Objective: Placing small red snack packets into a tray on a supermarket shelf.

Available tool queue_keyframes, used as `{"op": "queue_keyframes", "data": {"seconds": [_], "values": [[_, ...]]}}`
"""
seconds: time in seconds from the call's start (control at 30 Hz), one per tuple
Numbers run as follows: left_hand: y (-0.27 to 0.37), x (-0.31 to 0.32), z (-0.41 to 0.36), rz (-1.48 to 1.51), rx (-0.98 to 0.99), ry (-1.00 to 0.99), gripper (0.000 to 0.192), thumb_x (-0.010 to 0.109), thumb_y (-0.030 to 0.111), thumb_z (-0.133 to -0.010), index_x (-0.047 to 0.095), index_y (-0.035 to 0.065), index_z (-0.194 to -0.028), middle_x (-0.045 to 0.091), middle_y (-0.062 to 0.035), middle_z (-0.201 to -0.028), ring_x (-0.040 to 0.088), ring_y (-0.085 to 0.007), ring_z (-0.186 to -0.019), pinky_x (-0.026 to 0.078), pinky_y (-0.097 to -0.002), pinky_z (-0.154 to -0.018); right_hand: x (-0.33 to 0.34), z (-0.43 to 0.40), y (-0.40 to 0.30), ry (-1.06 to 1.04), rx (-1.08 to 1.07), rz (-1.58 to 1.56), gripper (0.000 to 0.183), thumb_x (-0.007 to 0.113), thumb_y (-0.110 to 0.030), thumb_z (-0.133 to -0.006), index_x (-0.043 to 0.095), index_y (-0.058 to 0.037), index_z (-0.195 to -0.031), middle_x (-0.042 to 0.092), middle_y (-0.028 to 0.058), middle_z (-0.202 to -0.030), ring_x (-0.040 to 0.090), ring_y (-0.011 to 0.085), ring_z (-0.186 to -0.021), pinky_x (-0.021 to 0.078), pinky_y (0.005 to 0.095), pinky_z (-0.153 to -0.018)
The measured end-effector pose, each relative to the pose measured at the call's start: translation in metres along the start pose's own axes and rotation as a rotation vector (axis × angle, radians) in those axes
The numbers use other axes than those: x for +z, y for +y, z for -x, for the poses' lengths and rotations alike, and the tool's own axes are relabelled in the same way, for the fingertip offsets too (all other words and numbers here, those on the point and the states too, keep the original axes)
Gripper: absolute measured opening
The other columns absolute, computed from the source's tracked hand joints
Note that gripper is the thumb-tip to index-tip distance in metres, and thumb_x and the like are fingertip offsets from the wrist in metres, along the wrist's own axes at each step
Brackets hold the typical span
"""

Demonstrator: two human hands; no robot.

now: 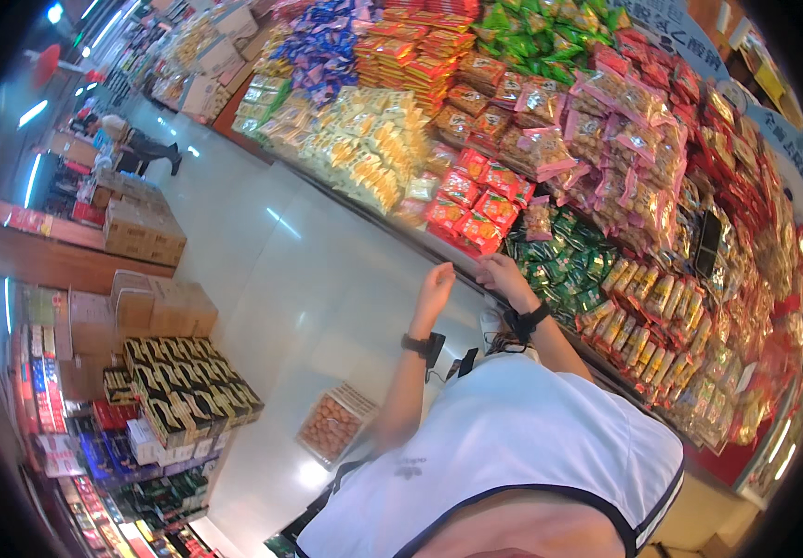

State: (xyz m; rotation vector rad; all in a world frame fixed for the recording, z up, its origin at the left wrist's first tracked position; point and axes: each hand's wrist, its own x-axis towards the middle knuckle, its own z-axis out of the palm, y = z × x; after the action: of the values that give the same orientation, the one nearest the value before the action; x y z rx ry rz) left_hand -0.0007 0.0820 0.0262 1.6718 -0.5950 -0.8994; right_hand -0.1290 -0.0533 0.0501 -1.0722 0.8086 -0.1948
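Observation:
My left hand (pixel 436 280) hangs above the grey floor, fingers loosely curled and nothing visible in it. Beside it, my right hand (pixel 502 274) is at the edge of the display stand (pixel 415 240), fingers slightly apart and without a visible object. Just beyond the right hand lies a block of red snack packets (pixel 478 199). Dark green wrapped sweets (pixel 562 254) are heaped to its right, with a small pink-edged packet (pixel 538 218) at their border. Cream-coloured packets (pixel 363 139) fill the section left of the red ones. Both wrists carry black straps with small devices.
Pink-edged bags (pixel 624 146) are piled farther back, near tube-shaped packets (pixel 652 314) on the right. A crate of eggs (pixel 331 422) stands on the floor at my left. Cartons (pixel 143 234) and stacked black-and-gold boxes (pixel 188 390) line the aisle's other side. Another person (pixel 136 143) is farther off.

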Motion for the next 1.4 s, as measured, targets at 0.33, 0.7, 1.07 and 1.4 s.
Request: {"op": "queue_keyframes", "data": {"seconds": [0.33,0.7,1.07,1.4], "values": [[-0.008,-0.072,0.125,0.176,-0.058,0.371,0.031,0.052,0.017,-0.085,0.052,-0.0016,-0.109,0.058,-0.0105,-0.105,0.055,-0.0168,-0.092,0.043,-0.0275,-0.082,0.097,0.011,0.021,-0.317,0.001,0.193,0.029,0.049,-0.025,-0.087,0.053,-0.0037,-0.106,0.061,0.0074,-0.093,0.058,0.0131,-0.074,0.0448,0.0238,-0.06],[-0.085,-0.113,0.255,0.236,-0.013,0.968,0.028,0.053,0.016,-0.082,0.054,0.0009,-0.105,0.06,-0.008,-0.095,0.057,-0.0158,-0.087,0.045,-0.0278,-0.075,0.21,0.048,0.074,-0.781,0.162,0.457,0.032,0.048,-0.024,-0.087,0.051,-0.0011,-0.109,0.06,0.0093,-0.096,0.058,0.0151,-0.077,0.0451,0.0252,-0.064],[-0.128,-0.114,0.373,0.358,-0.171,1.382,0.029,0.051,0.018,-0.082,0.055,-0.0006,-0.105,0.061,-0.0131,-0.096,0.059,-0.0222,-0.089,0.046,-0.0301,-0.079,0.296,0.103,0.129,-1.071,0.36,0.782,0.039,0.046,-0.027,-0.089,0.045,-0.0002,-0.117,0.056,0.0113,-0.104,0.056,0.0185,-0.088,0.045,0.0306,-0.072],[-0.176,-0.112,0.485,0.491,-0.234,1.791,0.03,0.052,0.017,-0.079,0.056,-0.0001,-0.103,0.061,-0.0173,-0.097,0.059,-0.0267,-0.091,0.047,-0.033,-0.079,0.397,0.178,0.194,-1.328,0.365,1.029,0.038,0.046,-0.025,-0.089,0.045,0.0011,-0.117,0.056,0.0124,-0.104,0.057,0.0184,-0.087,0.0463,0.0279,-0.071]]}}
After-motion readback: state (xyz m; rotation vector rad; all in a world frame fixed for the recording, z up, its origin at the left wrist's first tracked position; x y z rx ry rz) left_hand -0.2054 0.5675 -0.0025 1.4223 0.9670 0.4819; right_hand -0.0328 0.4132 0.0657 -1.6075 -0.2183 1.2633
